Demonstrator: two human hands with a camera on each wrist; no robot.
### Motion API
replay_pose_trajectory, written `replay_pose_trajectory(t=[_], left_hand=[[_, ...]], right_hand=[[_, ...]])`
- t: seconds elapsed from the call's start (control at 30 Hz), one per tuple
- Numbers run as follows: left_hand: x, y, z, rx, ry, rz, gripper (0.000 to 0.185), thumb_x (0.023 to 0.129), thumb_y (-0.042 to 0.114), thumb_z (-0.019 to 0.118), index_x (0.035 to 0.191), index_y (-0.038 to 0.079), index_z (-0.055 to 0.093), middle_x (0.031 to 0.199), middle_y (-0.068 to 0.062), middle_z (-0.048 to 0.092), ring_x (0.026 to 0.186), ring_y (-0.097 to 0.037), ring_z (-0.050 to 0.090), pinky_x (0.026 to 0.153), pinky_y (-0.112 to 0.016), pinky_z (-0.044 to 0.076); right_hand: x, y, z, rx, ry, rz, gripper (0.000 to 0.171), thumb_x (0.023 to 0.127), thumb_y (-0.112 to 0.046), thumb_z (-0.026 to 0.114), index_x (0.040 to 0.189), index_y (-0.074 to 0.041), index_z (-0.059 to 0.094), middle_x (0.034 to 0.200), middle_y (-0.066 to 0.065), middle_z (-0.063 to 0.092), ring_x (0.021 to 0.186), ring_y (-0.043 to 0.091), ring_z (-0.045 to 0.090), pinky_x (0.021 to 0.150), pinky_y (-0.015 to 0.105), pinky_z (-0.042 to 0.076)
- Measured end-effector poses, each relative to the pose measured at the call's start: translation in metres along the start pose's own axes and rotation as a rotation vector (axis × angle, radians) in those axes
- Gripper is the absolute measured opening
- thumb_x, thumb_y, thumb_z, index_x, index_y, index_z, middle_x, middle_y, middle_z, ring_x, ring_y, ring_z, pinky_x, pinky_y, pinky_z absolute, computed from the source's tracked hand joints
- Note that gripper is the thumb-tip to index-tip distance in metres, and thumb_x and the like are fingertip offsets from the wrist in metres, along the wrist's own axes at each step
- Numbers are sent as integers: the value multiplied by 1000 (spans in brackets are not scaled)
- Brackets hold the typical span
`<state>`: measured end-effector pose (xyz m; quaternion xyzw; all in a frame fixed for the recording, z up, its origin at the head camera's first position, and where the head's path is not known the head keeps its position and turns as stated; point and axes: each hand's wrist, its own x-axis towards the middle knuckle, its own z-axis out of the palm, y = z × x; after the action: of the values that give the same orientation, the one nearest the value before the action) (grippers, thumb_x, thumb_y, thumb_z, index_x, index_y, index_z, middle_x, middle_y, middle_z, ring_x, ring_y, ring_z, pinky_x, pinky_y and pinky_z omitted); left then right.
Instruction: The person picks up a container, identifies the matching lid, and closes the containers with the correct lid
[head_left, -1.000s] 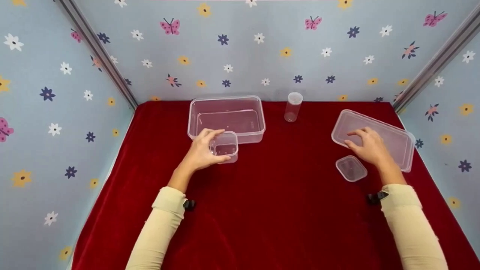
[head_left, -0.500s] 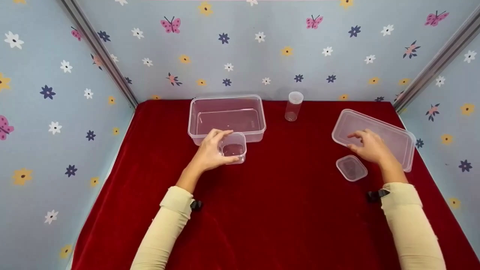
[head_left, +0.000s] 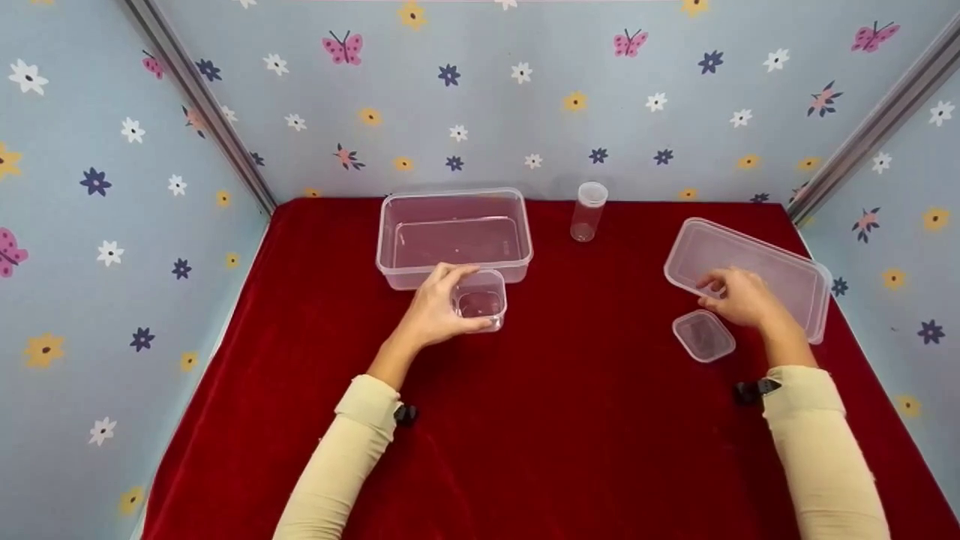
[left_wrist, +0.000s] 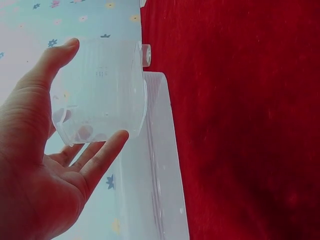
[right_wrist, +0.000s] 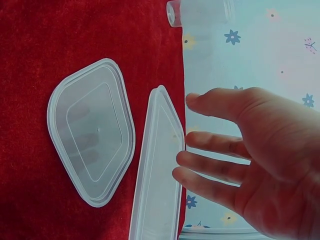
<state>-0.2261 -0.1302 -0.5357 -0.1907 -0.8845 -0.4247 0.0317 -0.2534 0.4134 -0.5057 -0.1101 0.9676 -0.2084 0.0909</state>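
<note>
My left hand [head_left: 456, 301] grips a small clear square tub [head_left: 484, 303] just above the red cloth, in front of the large clear rectangular tub [head_left: 454, 236]. In the left wrist view its thumb and fingers [left_wrist: 102, 157] curl round the small tub [left_wrist: 100, 90], with the large tub [left_wrist: 152, 170] behind. My right hand [head_left: 726, 289] hovers with relaxed fingers [right_wrist: 210, 142] at the near edge of the large clear lid [head_left: 757, 266] [right_wrist: 157, 175] and holds nothing. A small clear lid [head_left: 703, 336] [right_wrist: 92, 137] lies just in front of that hand.
A clear round vial [head_left: 587, 212] stands at the back of the red cloth [head_left: 570, 420], near the flowered back wall. Flowered walls close in the left and right sides. Bare cloth stretches between my forearms.
My left hand has carried the small tub to the right along the front of the large tub. My right hand has drawn back a little on the large lid, its fingers bending slightly.
</note>
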Motion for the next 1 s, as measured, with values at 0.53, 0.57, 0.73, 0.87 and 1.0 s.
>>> replay_pose_trajectory(t=[0.53, 0.57, 0.73, 0.87, 1.0], left_hand=[[-5, 0, 19, -8, -23, 3, 92, 74, 36, 103, 154, 11, 66, 138, -22, 64, 129, -44, 67, 115, -60, 56], [-5, 0, 20, -7, -22, 2, 92, 74, 36, 104, 154, 11, 66, 138, -21, 64, 128, -43, 67, 115, -59, 56], [-8, 0, 27, -12, -26, -7, 91, 73, 36, 104, 153, 11, 67, 137, -21, 64, 126, -42, 67, 114, -58, 56], [-9, 0, 34, -23, -41, -9, 90, 73, 36, 103, 152, 11, 67, 138, -23, 64, 127, -42, 66, 113, -59, 55], [-10, 0, 38, -23, -59, -9, 90, 73, 36, 103, 152, 11, 67, 137, -22, 64, 127, -41, 65, 113, -58, 55]], right_hand=[[2, 2, 8, -16, -44, -8, 25, 98, -6, 79, 121, 3, 77, 104, 27, 76, 98, 42, 72, 91, 55, 57], [2, 2, 9, -18, -44, -10, 25, 97, -6, 79, 120, 3, 77, 102, 26, 76, 97, 41, 71, 89, 54, 57], [2, 2, 10, -32, -54, -12, 25, 95, -3, 78, 119, 3, 77, 100, 26, 74, 96, 40, 70, 87, 52, 56], [3, 2, 11, -41, -68, -13, 26, 93, -2, 78, 118, 3, 77, 98, 25, 73, 92, 38, 68, 83, 46, 54], [4, 2, 15, -39, -78, -19, 25, 93, -2, 79, 117, 4, 77, 92, 23, 72, 83, 32, 64, 76, 38, 50]])
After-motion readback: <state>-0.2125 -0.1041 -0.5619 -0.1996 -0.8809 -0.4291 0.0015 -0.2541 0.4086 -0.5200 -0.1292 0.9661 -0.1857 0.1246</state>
